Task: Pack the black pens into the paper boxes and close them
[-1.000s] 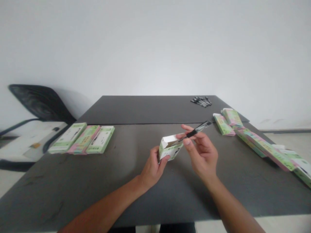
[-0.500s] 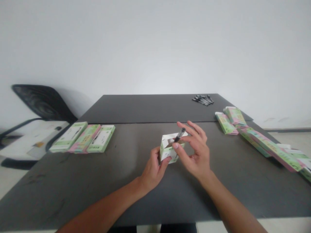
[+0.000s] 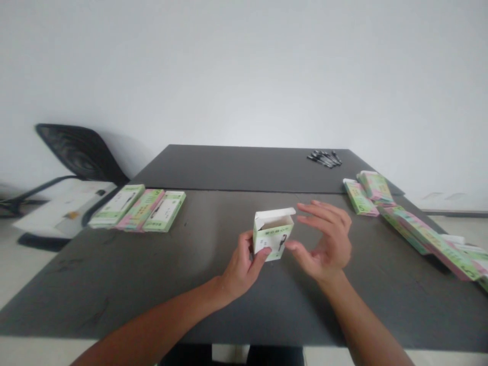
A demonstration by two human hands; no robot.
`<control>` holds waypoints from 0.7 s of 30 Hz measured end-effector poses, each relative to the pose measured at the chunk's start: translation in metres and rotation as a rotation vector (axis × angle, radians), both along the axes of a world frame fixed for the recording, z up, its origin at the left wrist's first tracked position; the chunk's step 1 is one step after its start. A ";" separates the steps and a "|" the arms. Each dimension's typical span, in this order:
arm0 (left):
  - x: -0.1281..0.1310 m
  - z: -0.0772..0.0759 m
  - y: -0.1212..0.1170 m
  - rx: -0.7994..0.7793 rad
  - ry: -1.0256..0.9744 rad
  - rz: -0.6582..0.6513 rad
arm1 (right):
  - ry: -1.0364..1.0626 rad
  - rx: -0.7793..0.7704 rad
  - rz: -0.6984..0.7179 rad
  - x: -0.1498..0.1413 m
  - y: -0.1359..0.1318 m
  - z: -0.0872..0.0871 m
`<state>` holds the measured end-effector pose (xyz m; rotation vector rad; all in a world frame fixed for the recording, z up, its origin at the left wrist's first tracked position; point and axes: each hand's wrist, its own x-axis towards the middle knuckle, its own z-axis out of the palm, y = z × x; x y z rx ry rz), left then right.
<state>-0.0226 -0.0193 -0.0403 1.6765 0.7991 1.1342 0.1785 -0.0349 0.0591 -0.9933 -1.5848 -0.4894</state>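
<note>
My left hand grips a small green-and-white carton from below, held upright above the dark table with its top flap open. My right hand hovers just right of the carton, fingers spread and empty, its thumb close to the carton's side. The black pen seen earlier is out of sight inside the carton.
Three flat green-and-pink boxes lie in a row at the left. A long overlapping line of similar boxes runs along the right side. Several black pens lie at the far right corner. A black chair stands beyond the table's left edge.
My right hand pushed the black pen down into the open carton, let go and drew back to the right with fingers spread. The left hand kept hold of the carton.
</note>
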 end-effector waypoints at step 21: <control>0.004 -0.010 0.026 -0.008 -0.124 0.200 | 0.000 -0.648 -0.641 0.140 0.141 -0.085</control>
